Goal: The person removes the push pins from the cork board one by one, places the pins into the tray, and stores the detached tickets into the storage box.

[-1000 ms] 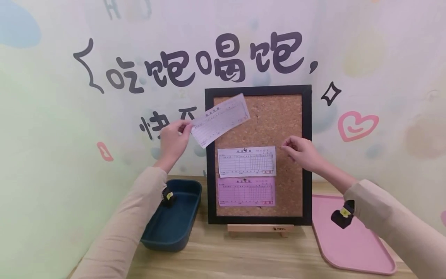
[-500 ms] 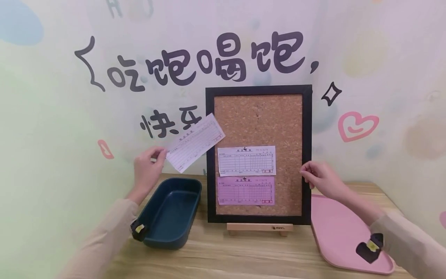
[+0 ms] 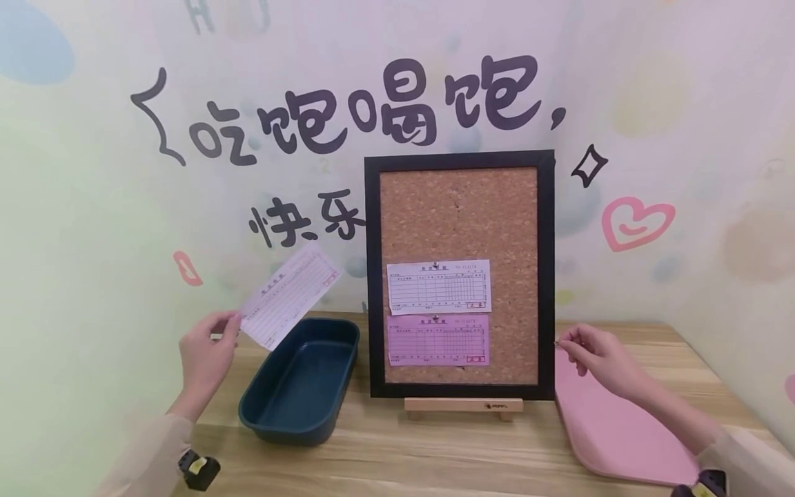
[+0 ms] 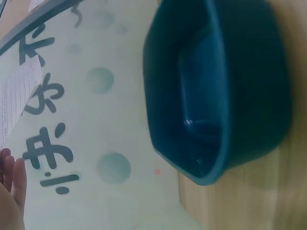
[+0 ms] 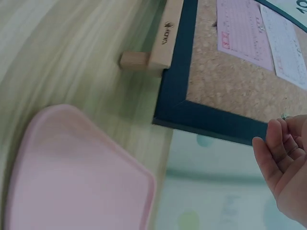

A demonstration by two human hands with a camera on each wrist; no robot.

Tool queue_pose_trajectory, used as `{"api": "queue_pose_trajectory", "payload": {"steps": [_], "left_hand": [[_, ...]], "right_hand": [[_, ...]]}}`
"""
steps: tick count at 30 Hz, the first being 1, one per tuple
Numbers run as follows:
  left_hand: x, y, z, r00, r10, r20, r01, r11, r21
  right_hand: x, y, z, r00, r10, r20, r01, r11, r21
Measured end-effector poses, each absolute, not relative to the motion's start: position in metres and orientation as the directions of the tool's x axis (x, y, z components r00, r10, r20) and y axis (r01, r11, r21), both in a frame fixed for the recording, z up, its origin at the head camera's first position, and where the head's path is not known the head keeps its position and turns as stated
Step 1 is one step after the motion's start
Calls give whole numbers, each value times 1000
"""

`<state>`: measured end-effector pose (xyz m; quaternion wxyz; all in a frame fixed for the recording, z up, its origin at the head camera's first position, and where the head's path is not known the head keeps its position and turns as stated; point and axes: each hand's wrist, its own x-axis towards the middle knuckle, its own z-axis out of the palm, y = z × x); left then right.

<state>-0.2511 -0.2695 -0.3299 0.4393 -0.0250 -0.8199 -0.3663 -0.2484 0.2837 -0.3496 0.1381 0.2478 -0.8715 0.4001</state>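
My left hand [image 3: 208, 352] pinches a white receipt slip [image 3: 290, 295] by its lower left corner. The slip tilts up to the right, in the air over the far left part of a dark blue bin [image 3: 292, 433]. Over the near left part of a pink tray [image 3: 621, 424], my right hand [image 3: 602, 362] pinches a tiny metallic pin [image 3: 557, 343] between thumb and forefinger; its shape is hard to make out. On a black-framed corkboard [image 3: 459, 214], a white slip [image 3: 439, 288] is pinned above a pink slip [image 3: 439, 341].
A small wooden stand [image 3: 462, 405] holds the corkboard upright on the wooden table [image 3: 435, 459], between bin and tray. Close behind rises a painted wall [image 3: 298, 41] with black lettering and a pink heart.
My left hand has carried the white slip down and left, off the corkboard's upper part to the bin. My right hand has moved down and right, from the cork to beside the frame.
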Motion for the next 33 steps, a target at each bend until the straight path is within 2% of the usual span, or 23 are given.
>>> {"api": "queue_pose_trajectory", "payload": {"steps": [6, 11, 17, 22, 29, 33], "left_hand": [[-245, -276, -347, -612, -322, 722, 350, 709, 613], [-239, -277, -363, -637, -339, 692, 317, 703, 637], [-230, -273, -380, -683, -358, 637, 253, 702, 666], [-226, -270, -393, -682, -381, 624, 217, 709, 671], [-223, -264, -406, -721, -438, 537, 137, 670, 729], [-226, -255, -411, -729, -431, 532, 127, 678, 724]], "right_hand": [[-242, 296, -367, -846, -294, 445, -530, 558, -639], [-239, 306, -388, -861, -262, 436, -504, 555, -661], [-235, 315, -409, -851, -297, 434, -526, 469, -710], [-231, 322, -421, -885, -259, 387, -466, 519, -716], [-233, 332, -430, -895, -239, 376, -445, 537, -717], [-233, 337, -434, -913, -209, 350, -406, 560, -722]]}}
